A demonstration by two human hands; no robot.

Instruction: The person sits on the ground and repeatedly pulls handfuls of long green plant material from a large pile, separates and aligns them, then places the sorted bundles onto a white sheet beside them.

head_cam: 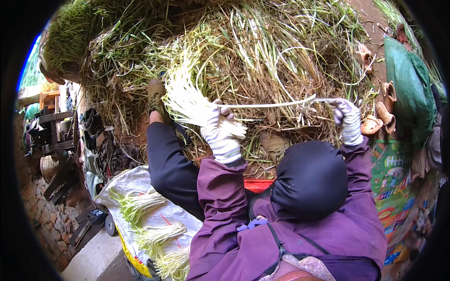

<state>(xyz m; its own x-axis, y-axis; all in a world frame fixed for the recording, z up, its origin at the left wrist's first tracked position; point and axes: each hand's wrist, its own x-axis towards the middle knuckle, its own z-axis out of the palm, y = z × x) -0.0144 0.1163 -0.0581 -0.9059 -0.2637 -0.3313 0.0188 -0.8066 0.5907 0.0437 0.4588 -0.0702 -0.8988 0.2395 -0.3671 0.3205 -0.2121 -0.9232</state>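
My left hand (220, 130), in a striped glove, is closed round a bundle of pale, blanched leafy stalks (190, 95); their loose ends fan up and left, their cut-looking ends point right. My right hand (346, 117), also gloved, pinches the end of one long white stalk (267, 105), which stretches almost level between both hands. Beyond them a large heap of green and white stalks with brown, rooty matter (260, 52) covers the ground. Several similar bundles (144, 207) lie at lower left on a white woven sheet (123, 179), with thin red ties beside or around them.
My bent legs frame the space below the heap, a brown shoe (156, 98) at its left. At right stand a green sack (407, 84), curled brown pieces (386, 109) and a colourful printed sheet (390, 168). A concrete block (95, 254) and dark clutter are at left.
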